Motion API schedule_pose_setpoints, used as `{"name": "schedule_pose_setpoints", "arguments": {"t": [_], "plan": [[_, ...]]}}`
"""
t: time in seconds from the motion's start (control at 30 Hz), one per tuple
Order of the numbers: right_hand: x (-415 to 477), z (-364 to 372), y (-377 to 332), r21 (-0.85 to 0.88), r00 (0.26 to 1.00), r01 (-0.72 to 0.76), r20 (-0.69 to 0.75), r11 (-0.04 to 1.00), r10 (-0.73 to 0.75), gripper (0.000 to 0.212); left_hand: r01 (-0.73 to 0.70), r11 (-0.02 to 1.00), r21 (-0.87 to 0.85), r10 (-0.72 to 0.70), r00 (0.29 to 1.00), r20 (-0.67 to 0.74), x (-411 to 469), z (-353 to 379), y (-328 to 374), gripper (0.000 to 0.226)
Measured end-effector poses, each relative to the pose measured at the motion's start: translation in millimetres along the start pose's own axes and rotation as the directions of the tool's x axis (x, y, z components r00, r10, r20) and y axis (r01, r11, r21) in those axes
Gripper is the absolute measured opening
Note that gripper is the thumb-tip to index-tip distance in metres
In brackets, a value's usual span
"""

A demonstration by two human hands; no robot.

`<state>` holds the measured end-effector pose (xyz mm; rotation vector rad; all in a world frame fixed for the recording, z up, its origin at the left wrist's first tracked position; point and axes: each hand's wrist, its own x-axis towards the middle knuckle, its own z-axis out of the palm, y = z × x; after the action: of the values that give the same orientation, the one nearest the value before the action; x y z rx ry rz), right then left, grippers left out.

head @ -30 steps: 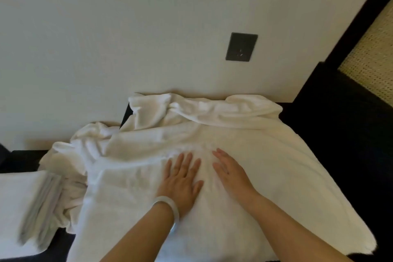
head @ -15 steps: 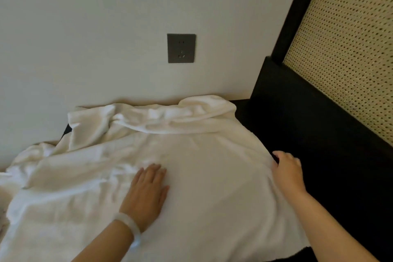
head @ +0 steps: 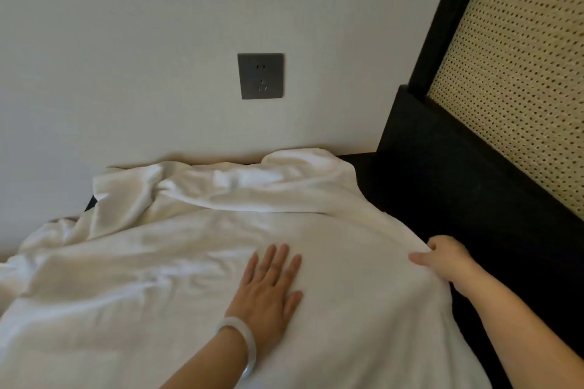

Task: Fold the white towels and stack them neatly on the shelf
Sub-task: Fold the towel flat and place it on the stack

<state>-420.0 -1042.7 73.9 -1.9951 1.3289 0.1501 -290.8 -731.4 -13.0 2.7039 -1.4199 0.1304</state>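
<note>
One towel (head: 158,278) in play, big, white, spread over a dark surface (head: 458,199) across the lower half of the frame, far edge bunched in loose rolls against the wall (head: 126,41) at centre, more crumpled white cloth running off lower left. Left hand (head: 268,290) lies palm down on the towel at lower centre, fingers (head: 278,259) straight and slightly spread, pressing the cloth flat, holding nothing; pale bracelet (head: 246,344) on that wrist. Right hand (head: 442,259) at the towel's right edge, lower right, thumb on top and fingers curled over the hem, pinching it. Socket (head: 260,76) on the wall at upper centre, woven cane panel (head: 521,88) in a black frame at upper right. No shelf in view. Handling, as a guess: soft, limp terry, light for its size, not slippery, nothing to break; it will sag and wrinkle wherever unsupported. Best hold looks like hem or corner, pinched, with the flat hand anchoring the middle so the layer underneath does not drag. Fold barely begun; the bunched far edge needs smoothing first.
</note>
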Motion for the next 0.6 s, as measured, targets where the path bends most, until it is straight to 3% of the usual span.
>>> {"name": "schedule_pose_setpoints", "arguments": {"t": [0.07,0.1,0.13,0.17,0.23,0.3,0.37,0.47,0.53,0.6], "plan": [[-12.9,11.6,-4.2,-0.410,0.974,0.053,-0.181,0.911,-0.138,0.029,0.008,1.000,-0.013,-0.008,1.000,0.001,-0.7,0.9,14.1,0.057],[-18.3,22.3,-11.1,-0.588,0.909,0.126,-0.254,0.799,-0.330,0.026,0.029,0.999,-0.018,-0.029,1.000,-0.008,-1.4,0.8,20.5,0.058],[-23.8,36.7,-21.1,-0.659,0.800,0.237,-0.284,0.714,-0.528,0.020,0.044,0.999,-0.024,-0.044,0.999,-0.014,-2.8,0.4,26.5,0.059],[-30.8,53.9,-34.5,-0.624,0.718,0.388,-0.256,0.678,-0.647,0.013,0.050,0.998,-0.026,-0.051,0.998,-0.024,-5.0,-0.9,32.2,0.060],[-47.6,95.7,-62.5,-0.465,0.650,0.636,-0.105,0.615,-0.752,0.004,0.060,0.997,-0.055,-0.062,0.998,-0.031,-10.6,-6.1,42.4,0.059],[-49.5,137.0,-76.8,-0.430,0.595,0.731,0.023,0.530,-0.803,0.021,0.100,0.982,-0.161,-0.112,0.992,-0.065,-17.0,-13.4,39.2,0.053],[-41.3,166.1,-75.0,-0.456,0.585,0.747,0.104,0.484,-0.805,0.048,0.187,0.950,-0.249,-0.226,0.964,-0.139,-27.3,-19.7,10.3,0.047],[-33.6,173.7,-65.9,-0.541,0.562,0.730,0.126,0.418,-0.817,0.065,0.415,0.903,-0.110,-0.429,0.884,-0.185,-56.5,-26.9,-67.7,0.049],[-31.1,168.1,-58.8,-0.553,0.585,0.711,0.122,0.435,-0.801,0.071,0.559,0.829,-0.012,-0.556,0.821,-0.130,-83.6,-29.9,-115.4,0.055],[-33.4,162.3,-49.5,-0.542,0.612,0.700,0.117,0.466,-0.782,0.072,0.610,0.792,0.027,-0.607,0.792,-0.073,-110.6,-25.8,-139.4,0.058]]}}
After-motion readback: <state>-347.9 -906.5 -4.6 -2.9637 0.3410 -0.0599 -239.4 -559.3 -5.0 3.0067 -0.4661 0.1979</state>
